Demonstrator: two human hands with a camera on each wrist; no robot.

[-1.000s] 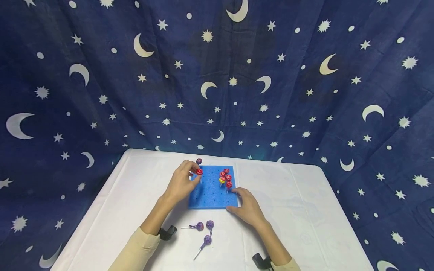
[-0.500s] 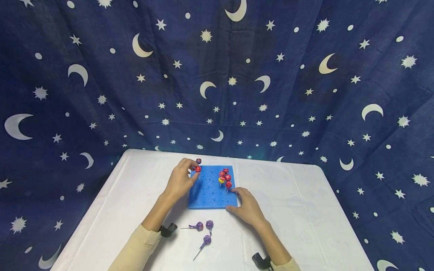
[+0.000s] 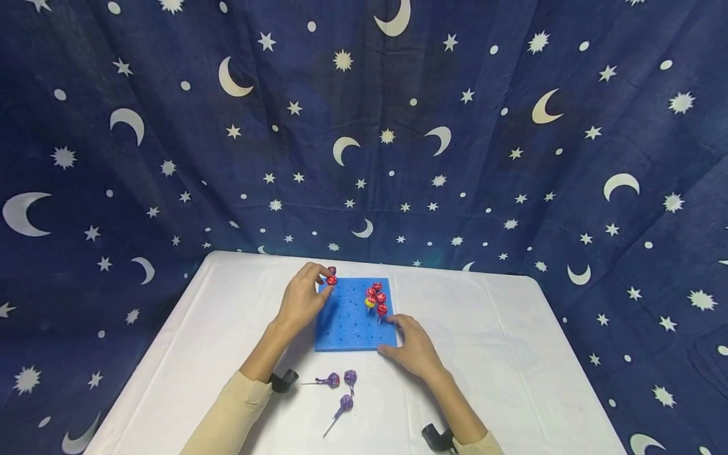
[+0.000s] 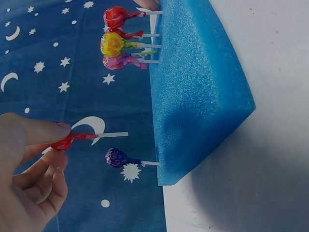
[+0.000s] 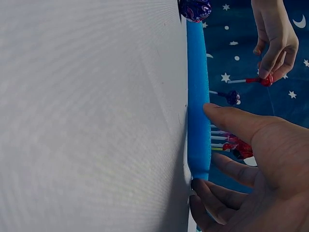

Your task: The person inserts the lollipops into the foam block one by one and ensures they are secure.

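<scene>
My left hand pinches a red lollipop by its wrapped head between thumb and fingers. The lollipop's white stick points down at the blue foam block, its tip clear of the surface. Close by, a purple lollipop stands upright in the block's far left corner. Toward the right side stand several more lollipops, among them a yellow one and a pink one. My right hand rests at the block's front right corner, thumb at the front edge and fingers spread along the right side, holding no lollipop.
Three purple lollipops lie on the white table in front of the block: one on the left, one on the right and one nearest me. Rows of small holes dot the block. A starry blue curtain hangs behind the table.
With the red lollipop in its pinch, my left hand has shifted slightly away from me, toward the purple lollipop at the far left corner. The right hand stays in place.
</scene>
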